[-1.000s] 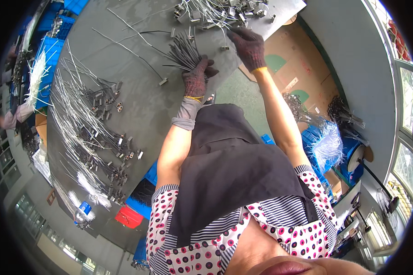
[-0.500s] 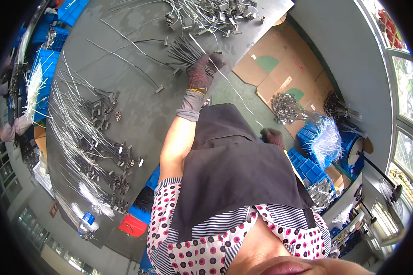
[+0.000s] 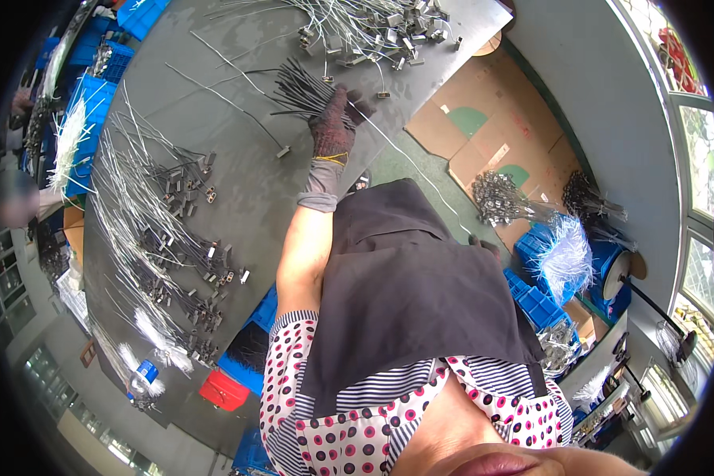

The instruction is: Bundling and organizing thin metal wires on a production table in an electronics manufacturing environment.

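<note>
My left hand, in a dark reddish knit glove with a grey cuff, is closed around a bundle of thin black sleeved wires over the table's edge. Their black ends fan out to the left of the fist. A long white wire runs from this hand down and right to my right hand. That gloved hand is mostly hidden behind the black apron, with only part of it showing beside the wire's lower end. Its fingers cannot be made out. Close to the left hand lies a wire with a small metal block.
On the grey table lie heaps of wires with metal blocks at the far side and more wires at the left. Blue crates stand at the right, near flattened cardboard. A red box sits below the table edge.
The white wire's upper end, which stuck out beyond my left hand, now reaches only to that hand. My right hand has moved slightly right and down, further behind the apron.
</note>
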A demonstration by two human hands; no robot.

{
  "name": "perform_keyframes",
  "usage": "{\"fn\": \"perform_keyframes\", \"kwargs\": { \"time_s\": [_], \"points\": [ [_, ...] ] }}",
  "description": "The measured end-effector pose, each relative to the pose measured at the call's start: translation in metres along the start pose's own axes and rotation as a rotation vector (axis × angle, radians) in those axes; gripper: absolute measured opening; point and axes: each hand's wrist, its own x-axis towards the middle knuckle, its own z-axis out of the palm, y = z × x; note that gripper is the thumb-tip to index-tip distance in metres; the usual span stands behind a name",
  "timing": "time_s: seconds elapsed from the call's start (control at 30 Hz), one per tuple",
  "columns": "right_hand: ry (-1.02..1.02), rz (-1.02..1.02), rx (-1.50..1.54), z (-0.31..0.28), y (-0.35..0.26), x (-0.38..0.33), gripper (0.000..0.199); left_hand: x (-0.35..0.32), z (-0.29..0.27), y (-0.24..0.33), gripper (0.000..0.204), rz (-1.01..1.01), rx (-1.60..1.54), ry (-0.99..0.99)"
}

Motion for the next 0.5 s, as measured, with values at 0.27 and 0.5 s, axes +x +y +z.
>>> {"fn": "perform_keyframes", "kwargs": {
  "time_s": [0.27, 0.5],
  "points": [
    [-0.184, -0.226, 0.065, 0.009, -0.198, 0.036, 0.064, -0.061, 0.014, -0.011, 0.035, -0.209, 0.254, -0.186],
    [-0.560, -0.278, 0.223, 0.016, -0.252, 0.032, 0.052, -0.039, 0.004, 0.016, 0.028, 0.115, 0.365, -0.049]
  ]
}}
